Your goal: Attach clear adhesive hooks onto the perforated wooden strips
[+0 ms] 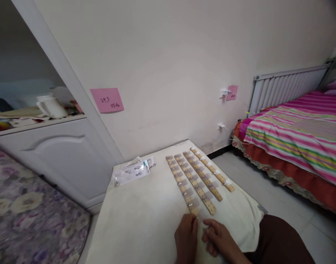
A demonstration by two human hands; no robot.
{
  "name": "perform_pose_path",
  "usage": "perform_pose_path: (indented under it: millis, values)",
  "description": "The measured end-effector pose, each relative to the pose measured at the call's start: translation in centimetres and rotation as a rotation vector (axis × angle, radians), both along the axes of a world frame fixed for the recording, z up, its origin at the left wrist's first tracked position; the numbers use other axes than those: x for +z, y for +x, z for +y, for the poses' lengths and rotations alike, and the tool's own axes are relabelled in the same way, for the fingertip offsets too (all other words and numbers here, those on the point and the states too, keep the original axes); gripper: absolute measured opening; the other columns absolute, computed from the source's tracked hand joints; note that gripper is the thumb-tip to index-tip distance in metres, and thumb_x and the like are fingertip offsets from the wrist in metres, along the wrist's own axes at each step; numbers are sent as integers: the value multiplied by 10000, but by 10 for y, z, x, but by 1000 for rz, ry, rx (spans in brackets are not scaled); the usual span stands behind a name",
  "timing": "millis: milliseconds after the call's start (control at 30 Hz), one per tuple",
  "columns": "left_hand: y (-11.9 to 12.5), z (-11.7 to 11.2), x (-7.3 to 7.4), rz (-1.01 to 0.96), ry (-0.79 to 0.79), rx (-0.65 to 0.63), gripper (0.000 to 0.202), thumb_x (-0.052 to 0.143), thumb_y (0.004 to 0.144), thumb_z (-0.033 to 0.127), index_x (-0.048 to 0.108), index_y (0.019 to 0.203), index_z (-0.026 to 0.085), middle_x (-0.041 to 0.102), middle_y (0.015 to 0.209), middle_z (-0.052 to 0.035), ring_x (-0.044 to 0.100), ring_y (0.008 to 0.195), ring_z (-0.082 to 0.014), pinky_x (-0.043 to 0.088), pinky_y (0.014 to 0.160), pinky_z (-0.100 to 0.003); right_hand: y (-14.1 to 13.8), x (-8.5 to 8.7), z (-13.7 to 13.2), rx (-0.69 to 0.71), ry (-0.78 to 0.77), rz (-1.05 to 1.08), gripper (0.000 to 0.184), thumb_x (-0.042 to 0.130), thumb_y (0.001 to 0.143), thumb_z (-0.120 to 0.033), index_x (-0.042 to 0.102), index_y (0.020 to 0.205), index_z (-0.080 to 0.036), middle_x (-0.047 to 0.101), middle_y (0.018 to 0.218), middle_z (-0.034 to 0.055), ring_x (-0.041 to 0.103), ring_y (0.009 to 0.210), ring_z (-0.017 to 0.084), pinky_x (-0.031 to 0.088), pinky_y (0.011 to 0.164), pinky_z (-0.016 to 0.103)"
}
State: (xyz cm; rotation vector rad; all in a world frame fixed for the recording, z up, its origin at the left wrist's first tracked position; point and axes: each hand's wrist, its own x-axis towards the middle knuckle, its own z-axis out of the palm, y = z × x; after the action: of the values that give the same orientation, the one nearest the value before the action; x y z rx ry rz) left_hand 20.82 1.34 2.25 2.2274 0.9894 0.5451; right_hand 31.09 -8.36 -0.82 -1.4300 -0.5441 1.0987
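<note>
Several narrow light-wood strips lie side by side on the cloth-covered table (pixel 124 216). The leftmost strip (pixel 180 187) and its neighbour (pixel 203 194) carry rows of small clear plastic pieces. Small white pieces hang along the rightmost strip (pixel 220 178). My left hand (pixel 185 234) is closed at the near end of the leftmost strip, its fingertips pinched together. Close by on the right, my right hand (pixel 217 236) has its fingers curled, thumb and index toward the left hand. Something tiny and pale shows between the two hands, too small to name.
Clear plastic packets (pixel 133 172) lie at the table's back left. A pink note (pixel 107 100) is stuck on the wall, with plugged-in chargers (pixel 225 92) farther right. A bed (pixel 299 128) stands to the right, a white cabinet (pixel 60 157) to the left.
</note>
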Motion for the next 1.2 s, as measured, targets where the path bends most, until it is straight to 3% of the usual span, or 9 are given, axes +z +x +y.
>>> perform_pose_path:
  millis: [267,467,633,733,833,967,1067,1200]
  values:
    - [1,1,-8,-8,7,23,191,399,880,270,567,799,228,646,776,19,595,725,-140,377,647,-234,0,-14,5,-52,48,141,663,643,630,-617,449,1039,-133,635,661,12,588,446,119,433,410,224]
    - [2,1,-9,21,12,30,197,390,886,291,549,790,225,640,752,9,590,701,-149,352,613,-242,-7,-4,6,-135,27,139,649,673,592,-607,493,1015,-149,642,654,21,597,458,137,439,426,243]
    - [4,3,-9,-1,8,44,219,371,899,306,533,775,225,618,722,11,573,677,-146,350,609,-239,-7,1,10,-98,-14,100,606,654,599,-607,472,979,-172,622,615,-3,592,438,139,430,418,236]
    - [5,5,-8,-24,-16,45,208,379,895,312,538,790,228,620,732,10,573,678,-147,359,609,-235,-7,3,12,-67,-44,-18,516,596,666,-581,450,962,-185,592,568,-31,566,400,135,389,391,223]
    - [5,6,-8,-23,-26,36,202,382,891,306,540,793,227,624,743,8,575,687,-149,364,616,-235,-6,8,13,-70,-115,-271,349,532,749,-485,468,932,-195,580,561,-39,549,387,137,366,408,235]
    - [6,8,-7,-34,-39,19,207,370,895,305,547,818,229,631,766,4,580,708,-152,377,642,-240,-4,18,15,-84,-255,-773,180,573,744,-326,529,865,-201,662,665,26,635,629,194,402,593,266]
    - [7,9,-7,-46,-38,21,206,374,891,308,550,819,228,630,766,1,580,709,-158,385,649,-247,-4,19,19,-87,-358,-936,201,548,789,-399,535,846,-206,692,718,64,649,682,228,362,581,269]
    - [7,9,-6,-72,-50,19,199,380,888,318,547,825,228,636,764,1,590,701,-165,401,650,-258,-9,15,24,-145,-369,-1000,241,482,844,-449,525,808,-214,692,699,67,653,660,225,328,558,261]
